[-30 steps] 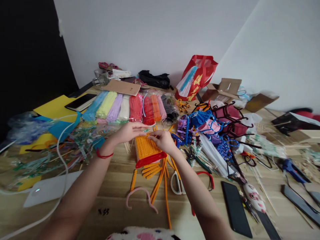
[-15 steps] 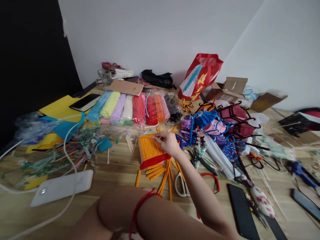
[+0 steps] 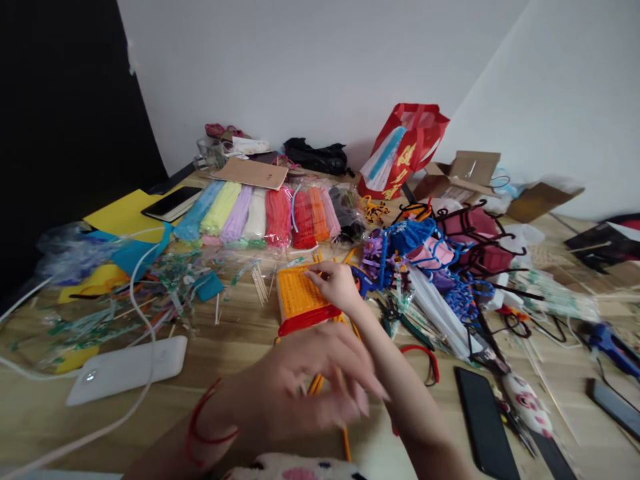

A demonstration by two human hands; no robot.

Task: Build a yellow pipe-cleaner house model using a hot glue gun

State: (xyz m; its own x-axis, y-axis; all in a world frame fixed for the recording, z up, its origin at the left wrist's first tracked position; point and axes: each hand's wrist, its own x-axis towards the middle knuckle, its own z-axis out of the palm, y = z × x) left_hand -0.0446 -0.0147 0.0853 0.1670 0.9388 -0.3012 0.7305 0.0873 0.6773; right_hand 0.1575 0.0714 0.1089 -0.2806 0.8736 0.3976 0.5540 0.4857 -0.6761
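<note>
An orange box-shaped piece [image 3: 295, 297] with a bumpy, ridged top and a red front edge sits on the table ahead of me. My right hand [image 3: 337, 283] rests over its right side, thumb and fingers pinched together at the top surface; whatever they pinch is too small to make out. Nearer to me, my left hand [image 3: 310, 380], with a red cord bracelet, hovers palm down. Its fingers are apart, loosely bent and blurred, and nothing shows in them. Behind it, orange chenille stems [image 3: 316, 385] lie partly covered by the hand.
Bundles of coloured chenille stems [image 3: 255, 213] lie in a row behind. A tangle of blue and maroon pieces [image 3: 430, 247], pliers [image 3: 407, 323] and a black phone [image 3: 485, 420] are on the right. A white power bank [image 3: 127, 370] with a cable and plastic scraps lie left.
My left hand has come up into view from the bottom and hides the orange stems and white-handled scissors. My right hand stays pinched at the orange piece.
</note>
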